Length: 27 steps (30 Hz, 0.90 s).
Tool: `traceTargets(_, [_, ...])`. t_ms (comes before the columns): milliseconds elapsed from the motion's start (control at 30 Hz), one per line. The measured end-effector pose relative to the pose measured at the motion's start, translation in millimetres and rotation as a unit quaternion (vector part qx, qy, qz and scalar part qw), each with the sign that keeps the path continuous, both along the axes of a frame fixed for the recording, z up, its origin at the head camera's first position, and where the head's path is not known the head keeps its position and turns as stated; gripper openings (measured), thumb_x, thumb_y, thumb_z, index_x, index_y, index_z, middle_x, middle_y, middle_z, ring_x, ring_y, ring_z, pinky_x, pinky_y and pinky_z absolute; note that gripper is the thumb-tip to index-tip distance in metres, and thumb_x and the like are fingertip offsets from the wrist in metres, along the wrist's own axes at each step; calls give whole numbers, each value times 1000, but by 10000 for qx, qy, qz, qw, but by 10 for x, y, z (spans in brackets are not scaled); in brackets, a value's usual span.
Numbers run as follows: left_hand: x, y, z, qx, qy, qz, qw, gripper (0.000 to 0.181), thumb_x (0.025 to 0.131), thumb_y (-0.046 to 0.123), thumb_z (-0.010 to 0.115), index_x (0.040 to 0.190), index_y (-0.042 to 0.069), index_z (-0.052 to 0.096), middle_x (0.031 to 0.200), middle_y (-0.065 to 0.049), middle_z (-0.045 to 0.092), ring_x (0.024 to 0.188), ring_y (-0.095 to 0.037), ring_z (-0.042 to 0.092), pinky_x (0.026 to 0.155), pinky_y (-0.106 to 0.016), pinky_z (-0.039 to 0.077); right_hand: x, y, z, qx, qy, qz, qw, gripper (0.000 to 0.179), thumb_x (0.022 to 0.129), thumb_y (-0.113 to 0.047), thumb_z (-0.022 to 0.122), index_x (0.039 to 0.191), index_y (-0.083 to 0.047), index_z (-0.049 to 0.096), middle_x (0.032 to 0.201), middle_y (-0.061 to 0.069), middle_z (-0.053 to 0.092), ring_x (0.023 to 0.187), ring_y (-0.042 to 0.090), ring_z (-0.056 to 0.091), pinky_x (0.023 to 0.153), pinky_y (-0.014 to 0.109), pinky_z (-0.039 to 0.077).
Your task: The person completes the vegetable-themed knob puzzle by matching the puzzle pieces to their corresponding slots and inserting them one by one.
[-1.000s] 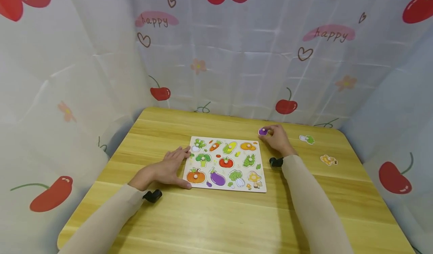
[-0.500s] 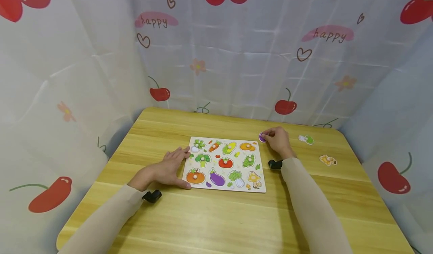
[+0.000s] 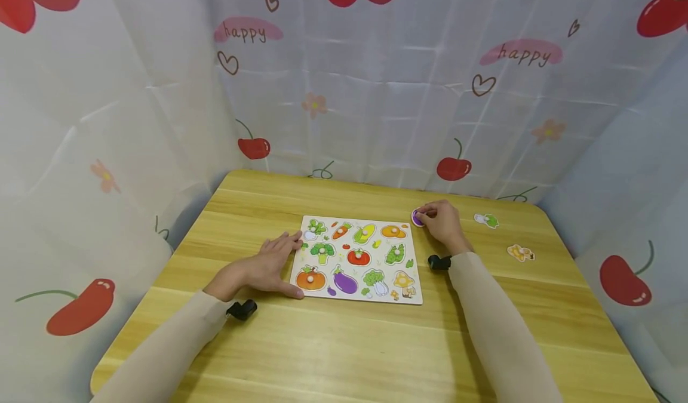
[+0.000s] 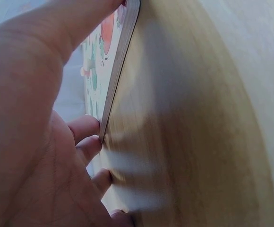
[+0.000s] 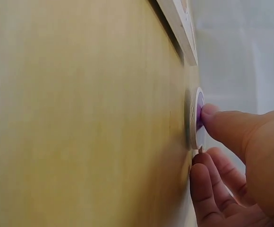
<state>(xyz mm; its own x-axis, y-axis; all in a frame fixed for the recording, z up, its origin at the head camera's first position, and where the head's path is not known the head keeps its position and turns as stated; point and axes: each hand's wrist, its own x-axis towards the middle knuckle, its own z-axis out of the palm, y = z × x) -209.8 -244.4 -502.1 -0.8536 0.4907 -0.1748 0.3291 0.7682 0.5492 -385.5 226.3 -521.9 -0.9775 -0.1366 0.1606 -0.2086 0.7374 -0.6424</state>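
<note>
My left hand (image 3: 269, 265) rests spread along the left edge of the white vegetable puzzle board (image 3: 378, 261). Its thumb lies at the near corner and its fingertips touch the far part of that edge; the left wrist view shows them against the board's side (image 4: 120, 54). Beyond the board's far right corner, my right hand (image 3: 442, 222) pinches a purple eggplant puzzle piece (image 3: 416, 217). In the right wrist view the thumb presses on the face of the eggplant piece (image 5: 199, 97), which stands close over the table, and other fingers curl below it.
A bok choy piece (image 3: 487, 220) and a mushroom piece (image 3: 521, 253) lie loose on the wooden table (image 3: 344, 349), right of the right hand. Several knobbed vegetable pieces sit in the board. A cherry-print curtain (image 3: 376, 122) surrounds the table.
My right hand has shifted slightly nearer with the eggplant piece, and its fingers now cover more of it. The left hand and the board have stayed in place.
</note>
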Motion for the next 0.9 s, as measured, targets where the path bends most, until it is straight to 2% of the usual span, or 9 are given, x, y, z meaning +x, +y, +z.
traceTargets(167, [-6,14,17,-31,-16,0,10000,126,92,58,97,178,-3,29,197,-23,8,182,-57,5,142,-86,4,91,-1,44,-59,-87,28,9999,22,115,-14,75,126,3,85,144,28,71,130,46,72,115,61,62])
traceTargets(333, [-9,15,35,-96,-27,2,10000,125,92,60,97,178,-2,31,198,-21,7,182,-55,5,143,-84,5,183,-19,112,-143,-12,87,9999,25,116,-14,75,129,4,84,149,30,65,134,50,72,115,63,64])
traceTargets(600, [6,9,46,-2,-2,-12,10000,126,92,59,97,177,-5,31,197,-23,8,182,-58,4,141,-86,4,378,-138,301,-182,254,476,9984,22,113,-9,78,128,5,85,147,30,68,133,49,71,110,62,68])
traceTargets(900, [3,9,29,45,-38,20,10000,125,92,57,98,177,-5,31,197,-24,8,181,-58,5,142,-85,5,604,-293,429,-104,436,926,9947,19,109,-9,83,125,0,88,141,24,73,130,44,73,107,60,70])
